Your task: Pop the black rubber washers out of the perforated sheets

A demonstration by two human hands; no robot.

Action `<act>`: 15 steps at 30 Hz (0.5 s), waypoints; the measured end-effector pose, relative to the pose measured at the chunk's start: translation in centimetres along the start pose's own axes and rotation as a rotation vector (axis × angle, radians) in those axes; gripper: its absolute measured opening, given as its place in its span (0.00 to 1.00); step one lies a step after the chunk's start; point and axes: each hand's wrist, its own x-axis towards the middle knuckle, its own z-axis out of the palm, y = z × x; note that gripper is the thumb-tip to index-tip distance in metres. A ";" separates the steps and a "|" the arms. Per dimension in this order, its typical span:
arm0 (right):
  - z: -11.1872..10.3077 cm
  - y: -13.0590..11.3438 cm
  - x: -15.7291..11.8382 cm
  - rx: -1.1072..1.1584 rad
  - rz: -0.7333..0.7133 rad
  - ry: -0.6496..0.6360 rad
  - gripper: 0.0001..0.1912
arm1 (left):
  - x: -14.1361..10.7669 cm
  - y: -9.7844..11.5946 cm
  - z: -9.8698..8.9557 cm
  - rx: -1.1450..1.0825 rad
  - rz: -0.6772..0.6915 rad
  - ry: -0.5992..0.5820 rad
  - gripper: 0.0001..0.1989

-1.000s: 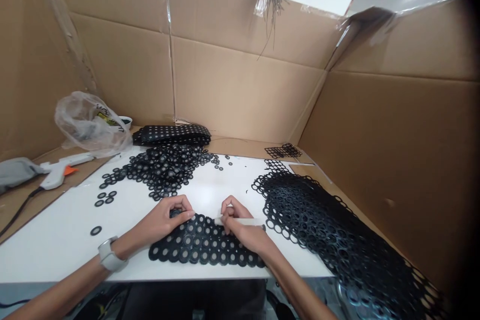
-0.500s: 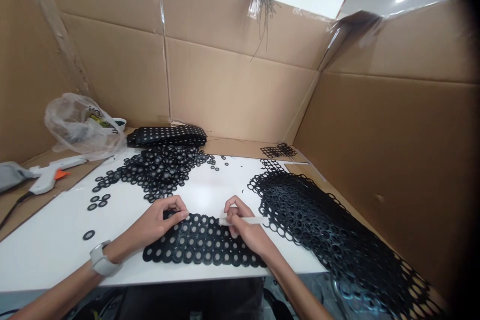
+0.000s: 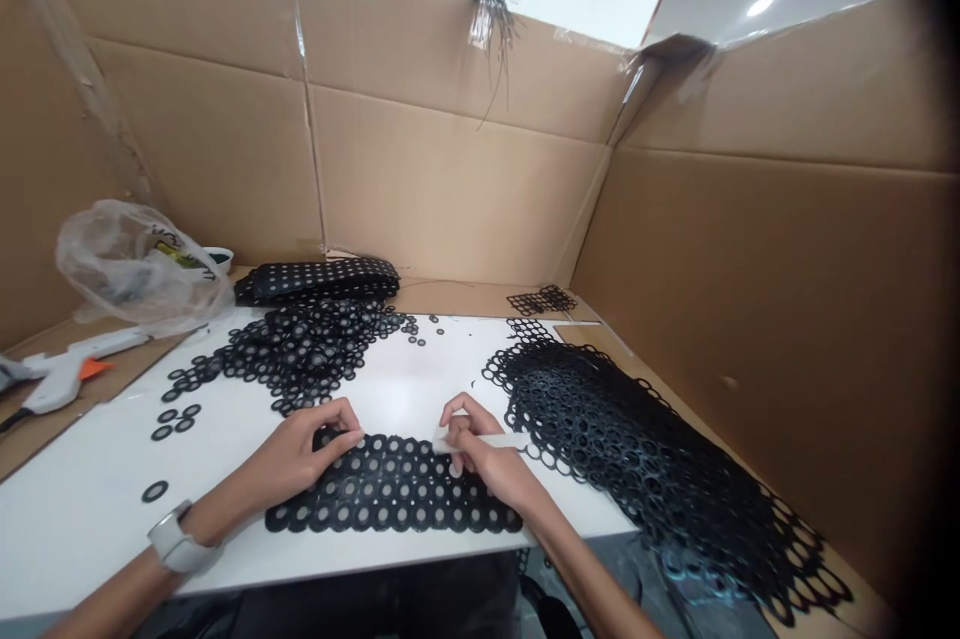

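On the table's near side lies a black sheet [image 3: 387, 491] made of joined rings, with pale grey round centres in rows. My left hand [image 3: 311, 454] pinches the sheet's far edge near its left end, thumb and forefinger together. Between the fingers of my right hand [image 3: 480, 444] is a slim white flat stick [image 3: 510, 440], its kind unclear. One end of it points toward the sheet's far edge and the other sticks out to the right. Whether its tip touches the sheet, I cannot tell.
Behind my left hand is a heap of loose black rings [image 3: 300, 344], with folded dotted sheets [image 3: 322, 277] beyond. A pile of black ring netting [image 3: 630, 439] hangs over the front edge at right. A glue gun [image 3: 56, 384] and plastic bag [image 3: 135, 269] lie left. Cardboard walls [image 3: 450, 179] surround the table.
The view has turned slightly, so everything sits a little farther left. Both hands keep nearly the same places on the sheet, the stick still held in the right.
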 end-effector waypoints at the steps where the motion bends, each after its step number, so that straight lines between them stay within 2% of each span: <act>1: -0.2 0.1 -0.1 -0.008 0.003 0.006 0.06 | 0.2 0.2 -0.2 0.052 0.004 -0.029 0.18; 7: -0.4 -0.1 -0.4 -0.091 -0.016 0.065 0.07 | 2.6 3.1 -0.6 0.339 0.047 -0.147 0.09; 11: -0.1 -0.7 -0.7 -0.136 -0.030 0.090 0.07 | 4.3 5.5 1.2 0.337 0.078 -0.223 0.10; 15: -0.2 -0.9 -0.9 -0.163 -0.041 0.061 0.06 | 5.1 6.3 3.6 0.322 0.088 -0.213 0.13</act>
